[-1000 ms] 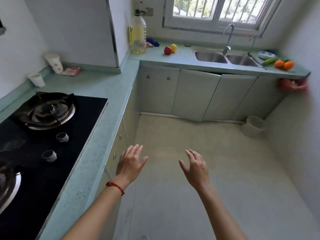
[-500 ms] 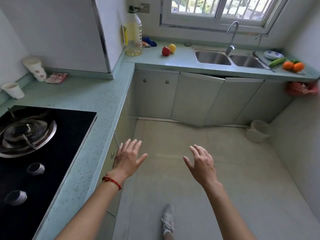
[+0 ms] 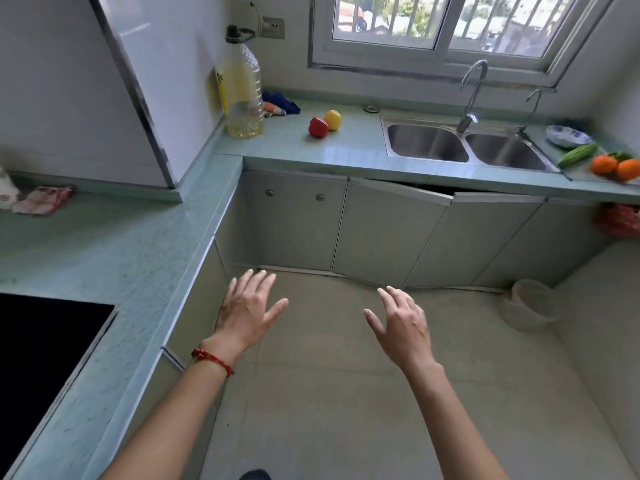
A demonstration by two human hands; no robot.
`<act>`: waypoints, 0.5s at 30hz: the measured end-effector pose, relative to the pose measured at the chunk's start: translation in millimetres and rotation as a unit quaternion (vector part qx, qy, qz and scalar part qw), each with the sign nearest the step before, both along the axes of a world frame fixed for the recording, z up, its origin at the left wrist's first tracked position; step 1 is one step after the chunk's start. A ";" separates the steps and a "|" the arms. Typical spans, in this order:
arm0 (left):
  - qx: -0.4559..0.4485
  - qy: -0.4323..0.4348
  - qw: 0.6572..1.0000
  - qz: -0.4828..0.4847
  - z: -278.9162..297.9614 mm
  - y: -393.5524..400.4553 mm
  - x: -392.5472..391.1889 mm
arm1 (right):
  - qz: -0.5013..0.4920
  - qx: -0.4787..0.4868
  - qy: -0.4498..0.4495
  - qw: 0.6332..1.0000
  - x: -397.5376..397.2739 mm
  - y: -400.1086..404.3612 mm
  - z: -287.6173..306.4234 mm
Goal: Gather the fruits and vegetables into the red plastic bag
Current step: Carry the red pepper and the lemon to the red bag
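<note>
Hands empty, fingers spread: left (image 3: 247, 308) at 7 o'clock, right (image 3: 401, 323) at 5. Peppers (image 3: 325, 123) at 12 on counter (image 3: 349, 147); cucumber (image 3: 577, 155), oranges (image 3: 615, 167) at 2; red bag (image 3: 620, 220) hanging below.

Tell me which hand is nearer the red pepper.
Left. The left hand is below the red pepper, slightly left; the right hand is lower and further right.

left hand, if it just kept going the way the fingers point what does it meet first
Probably the cabinet door below the red pepper; the left hand is empty, open, over bare floor. Depth is unclear.
</note>
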State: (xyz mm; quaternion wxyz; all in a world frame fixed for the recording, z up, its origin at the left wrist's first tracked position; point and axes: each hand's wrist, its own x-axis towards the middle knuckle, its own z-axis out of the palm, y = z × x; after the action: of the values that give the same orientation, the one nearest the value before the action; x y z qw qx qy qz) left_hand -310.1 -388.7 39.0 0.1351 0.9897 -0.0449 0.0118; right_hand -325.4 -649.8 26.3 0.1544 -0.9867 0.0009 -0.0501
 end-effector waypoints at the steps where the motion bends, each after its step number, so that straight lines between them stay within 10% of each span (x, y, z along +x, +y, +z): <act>1: -0.003 0.002 1.000 0.004 0.5 -2.5 13.7 | 0.001 0.005 0.006 1.000 13.7 -2.5 -0.4; 15: -0.014 0.013 1.000 -0.019 -17.7 -15.1 264.3 | -0.025 0.021 0.039 0.999 252.5 -7.7 -12.1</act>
State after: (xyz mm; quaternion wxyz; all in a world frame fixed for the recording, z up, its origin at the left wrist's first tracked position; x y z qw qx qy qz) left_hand -45.8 -403.8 21.3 0.1496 0.9868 -0.0620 -0.0033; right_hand -72.9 -657.6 14.1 0.1733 -0.9842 0.0328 -0.0154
